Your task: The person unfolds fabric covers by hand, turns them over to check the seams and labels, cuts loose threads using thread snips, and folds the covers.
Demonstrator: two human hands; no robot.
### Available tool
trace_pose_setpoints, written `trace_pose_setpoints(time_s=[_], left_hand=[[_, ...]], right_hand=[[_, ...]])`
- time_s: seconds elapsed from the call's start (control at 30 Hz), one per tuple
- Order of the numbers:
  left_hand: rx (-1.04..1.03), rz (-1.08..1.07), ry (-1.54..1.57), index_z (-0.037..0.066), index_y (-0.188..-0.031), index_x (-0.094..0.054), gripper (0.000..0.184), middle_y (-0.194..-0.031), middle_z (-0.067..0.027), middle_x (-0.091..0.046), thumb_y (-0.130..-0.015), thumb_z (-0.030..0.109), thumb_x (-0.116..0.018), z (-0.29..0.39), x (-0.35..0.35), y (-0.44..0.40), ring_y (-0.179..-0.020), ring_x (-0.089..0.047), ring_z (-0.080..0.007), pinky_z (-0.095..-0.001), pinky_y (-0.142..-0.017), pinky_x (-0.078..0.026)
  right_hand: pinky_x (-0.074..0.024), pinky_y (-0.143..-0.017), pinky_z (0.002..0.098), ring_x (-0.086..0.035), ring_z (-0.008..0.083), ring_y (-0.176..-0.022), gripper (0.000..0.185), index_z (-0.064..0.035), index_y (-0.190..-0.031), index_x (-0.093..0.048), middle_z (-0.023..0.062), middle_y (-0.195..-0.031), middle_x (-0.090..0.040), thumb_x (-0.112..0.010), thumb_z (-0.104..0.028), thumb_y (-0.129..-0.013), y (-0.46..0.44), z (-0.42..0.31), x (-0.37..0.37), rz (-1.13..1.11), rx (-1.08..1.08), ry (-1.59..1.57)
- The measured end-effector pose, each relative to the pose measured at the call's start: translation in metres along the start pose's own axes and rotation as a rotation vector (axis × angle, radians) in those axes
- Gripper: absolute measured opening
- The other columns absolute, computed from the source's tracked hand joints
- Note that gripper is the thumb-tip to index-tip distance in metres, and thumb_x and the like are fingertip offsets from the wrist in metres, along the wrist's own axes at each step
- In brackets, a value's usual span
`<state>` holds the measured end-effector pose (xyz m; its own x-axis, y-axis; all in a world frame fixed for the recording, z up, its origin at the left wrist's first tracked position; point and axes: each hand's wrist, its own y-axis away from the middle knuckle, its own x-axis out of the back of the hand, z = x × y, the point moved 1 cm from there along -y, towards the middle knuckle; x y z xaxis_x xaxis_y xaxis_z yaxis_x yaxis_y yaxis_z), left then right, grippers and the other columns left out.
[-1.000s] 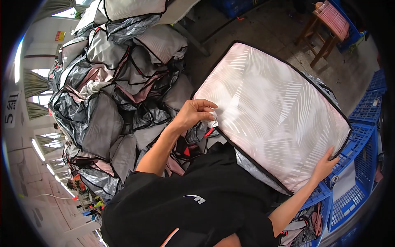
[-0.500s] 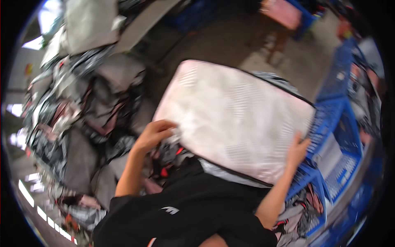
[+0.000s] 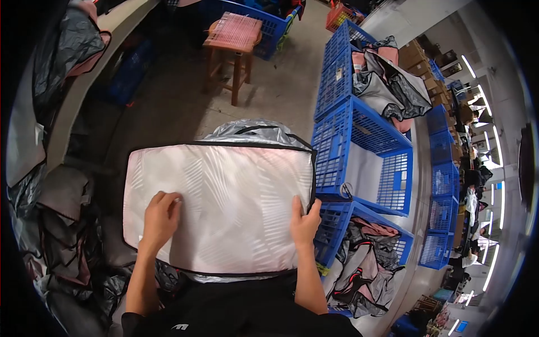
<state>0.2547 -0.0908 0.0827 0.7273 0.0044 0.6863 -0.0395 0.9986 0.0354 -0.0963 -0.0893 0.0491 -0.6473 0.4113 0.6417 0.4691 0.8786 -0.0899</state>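
A rectangular pale pink and white fabric panel with black edging lies in front of my body, leaf-like stripes shining on its face. Silver sheeting sticks out from under its far edge. My right hand grips the panel's right edge, thumb on top and fingers partly hidden beyond the border. Over the left part of the panel, my left hand has its fingers curled together. Whether anything small is between those fingertips is hidden.
Blue plastic crates stand to the right; a near crate holds grey and pink sewn pieces. More pieces lie on the far crate. A wooden stool bears pink fabric. Dark fabric pieces are heaped at left.
My view has swung to the right and steadied. The panel now sits squarer to me. My left hand has shifted from its left border onto its face; my right hand stays at the right edge.
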Motion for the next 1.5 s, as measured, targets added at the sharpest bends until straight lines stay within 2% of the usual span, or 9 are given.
trace_pose_setpoints(time_s=[0.07, 0.23, 0.3, 0.57, 0.9, 1.07, 1.1, 1.4, 1.5], left_hand=[[-0.031, 0.025, 0.038, 0.002, -0.102, -0.068, 0.018, -0.084, -0.0128, -0.061, -0.085, 0.002, -0.066, 0.011, -0.023, -0.009, -0.077, -0.06, -0.0319, -0.0407, -0.07, -0.048], [-0.27, 0.042, -0.19, 0.008, -0.103, -0.069, 0.024, -0.083, -0.0086, -0.06, -0.08, 0.009, -0.071, 0.027, -0.056, -0.021, -0.08, -0.058, -0.0281, -0.0402, -0.073, -0.043], [-0.295, 0.053, -0.21, 0.009, -0.103, -0.069, 0.023, -0.083, -0.0067, -0.06, -0.08, 0.01, -0.072, 0.03, -0.062, -0.022, -0.079, -0.057, -0.0262, -0.039, -0.073, -0.042], [-0.356, 0.075, -0.057, 0.006, -0.088, -0.065, 0.01, -0.089, -0.012, -0.062, -0.079, 0.011, -0.067, 0.032, -0.074, -0.053, -0.088, -0.06, -0.0321, -0.0436, -0.08, -0.048], [-0.477, 0.39, -0.249, 0.006, -0.087, -0.066, 0.021, -0.099, -0.013, -0.061, -0.087, 0.026, -0.064, 0.032, -0.104, -0.142, -0.101, -0.059, -0.0299, -0.0405, -0.084, -0.046], [-0.399, 0.144, -0.098, 0.006, -0.077, -0.066, 0.041, -0.076, -0.0129, -0.066, -0.09, 0.045, -0.063, 0.012, -0.098, -0.151, -0.077, -0.066, -0.0329, -0.0435, -0.073, -0.051], [-0.438, 0.208, -0.077, 0.007, -0.073, -0.064, 0.042, -0.066, -0.0118, -0.064, -0.09, 0.045, -0.062, 0.019, -0.087, -0.148, -0.064, -0.064, -0.0343, -0.0448, -0.064, -0.052], [-0.94, 0.642, -0.087, 0.012, -0.057, -0.044, 0.046, -0.059, -0.0002, -0.047, -0.085, 0.034, -0.072, 0.178, 0.031, -0.097, -0.053, -0.049, -0.0154, -0.0309, -0.051, -0.034], [-1.015, 0.67, -0.112, 0.012, -0.057, -0.039, 0.049, -0.059, 0.0022, -0.04, -0.085, 0.035, -0.072, 0.202, 0.05, -0.07, -0.052, -0.043, -0.0132, -0.0299, -0.05, -0.026]], right_hand=[[-0.0529, -0.076, 0.0464, -0.067, 0.0481, -0.093, 0.052, 0.0059, -0.115, -0.053, 0.0307, -0.097, -0.067, -0.07, -0.038, -0.093, 0.003, 0.003, 0.001, -0.017, -0.049, -0.022], [-0.0526, -0.075, 0.041, -0.07, 0.0359, -0.087, 0.045, 0.0053, -0.109, -0.054, 0.025, -0.094, -0.069, -0.069, -0.034, -0.094, 0.007, 0.003, -0.001, 0.016, -0.036, -0.071], [-0.0492, -0.08, 0.0346, -0.061, 0.0217, -0.088, 0.043, 0.0082, -0.113, -0.054, 0.0164, -0.1, -0.067, -0.067, -0.03, -0.097, 0.008, -0.004, 0.001, 0.018, -0.035, -0.125], [-0.0475, -0.078, 0.0397, -0.059, 0.0255, -0.084, 0.035, 0.0079, -0.102, -0.055, 0.0183, -0.092, -0.066, -0.065, -0.025, -0.097, 0.004, 0.008, -0.002, 0.027, 0.066, -0.001], [-0.0456, -0.093, 0.0375, -0.059, 0.0296, -0.101, 0.048, 0.0181, -0.12, -0.051, 0.0272, -0.117, -0.062, -0.056, -0.027, -0.103, 0.007, 0.012, 0.003, 0.009, 0.073, 0.02], [-0.0439, -0.097, 0.039, -0.058, 0.0341, -0.11, 0.054, 0.0196, -0.126, -0.049, 0.0313, -0.125, -0.058, -0.055, -0.029, -0.103, 0.013, 0.003, 0.002, 0.02, 0.027, 0.024], [-0.0439, -0.097, 0.0389, -0.058, 0.0335, -0.11, 0.054, 0.0195, -0.126, -0.049, 0.0311, -0.125, -0.058, -0.055, -0.029, -0.103, 0.013, 0.011, 0.003, 0.039, 0.07, -0.025], [-0.0445, -0.096, 0.0402, -0.056, 0.0282, -0.107, 0.048, 0.0144, -0.129, -0.049, 0.0258, -0.124, -0.058, -0.048, -0.028, -0.106, -0.011, -0.006, 0.033, 0.284, 0.164, -0.248], [-0.0457, -0.091, 0.0389, -0.055, 0.026, -0.104, 0.044, 0.0098, -0.124, -0.049, 0.0206, -0.118, -0.059, -0.048, -0.03, -0.105, -0.033, 0.073, 0.023, 0.312, 0.231, -0.331]])
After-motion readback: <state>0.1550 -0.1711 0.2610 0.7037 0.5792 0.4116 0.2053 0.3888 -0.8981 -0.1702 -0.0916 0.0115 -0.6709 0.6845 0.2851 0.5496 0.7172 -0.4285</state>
